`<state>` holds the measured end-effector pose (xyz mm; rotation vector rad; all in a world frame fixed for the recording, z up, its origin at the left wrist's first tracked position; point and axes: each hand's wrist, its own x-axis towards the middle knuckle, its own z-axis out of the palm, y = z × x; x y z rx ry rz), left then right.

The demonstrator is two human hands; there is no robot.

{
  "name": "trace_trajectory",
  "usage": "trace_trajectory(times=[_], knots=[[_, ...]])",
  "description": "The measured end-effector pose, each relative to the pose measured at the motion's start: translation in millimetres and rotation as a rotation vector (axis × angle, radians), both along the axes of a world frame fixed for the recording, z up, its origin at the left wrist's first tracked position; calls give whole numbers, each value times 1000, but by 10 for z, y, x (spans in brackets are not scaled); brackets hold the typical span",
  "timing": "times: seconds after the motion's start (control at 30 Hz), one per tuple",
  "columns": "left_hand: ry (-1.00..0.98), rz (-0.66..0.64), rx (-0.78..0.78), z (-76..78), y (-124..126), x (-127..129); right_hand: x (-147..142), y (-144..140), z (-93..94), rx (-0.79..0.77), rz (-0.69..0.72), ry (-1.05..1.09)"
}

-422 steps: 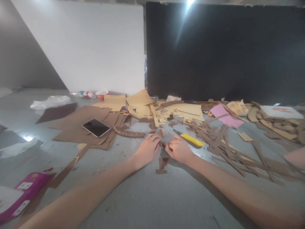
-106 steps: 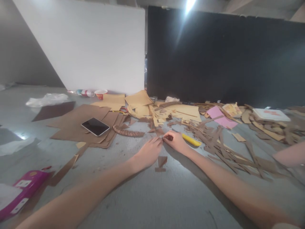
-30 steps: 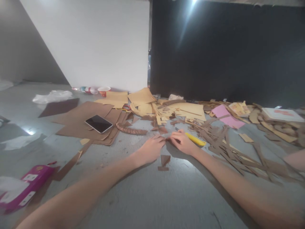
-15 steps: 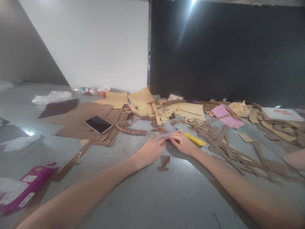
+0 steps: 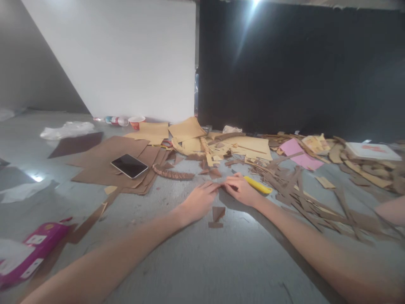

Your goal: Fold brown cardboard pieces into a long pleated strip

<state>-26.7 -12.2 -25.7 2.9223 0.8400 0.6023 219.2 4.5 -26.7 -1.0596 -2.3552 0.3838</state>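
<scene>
Your left hand [image 5: 198, 202] and right hand [image 5: 241, 190] meet fingertip to fingertip on grey floor [image 5: 202, 261], pinching small brown cardboard scrap [image 5: 220, 185] between them; piece mostly hidden. Likely light, thin, stiff enough to crease, easily bent: hold by edges. Brown triangle offcut [image 5: 217, 212] lies just below hands. Yellow utility knife [image 5: 257, 185] just beside your right hand. Phone [image 5: 129, 165] rests on brown sheets [image 5: 104, 162] to left.

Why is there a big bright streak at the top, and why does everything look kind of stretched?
In the head view, a lamp at the top edge flares into a pale streak down the black board; a glare patch shines on the grey floor at the left; the wide lens stretches both forearms; the left hand and right hand look soft, their fingertips hard to make out.
</scene>
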Motion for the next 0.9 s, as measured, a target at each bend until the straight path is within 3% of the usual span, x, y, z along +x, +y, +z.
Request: trace_trajectory(times=[0.27,0.9], knots=[[59,-33,18,-7,15,-4,43,73,-40,-118,-13,73],[118,5,-52,116,16,16,-73,-7,16,-36,-23,-47]])
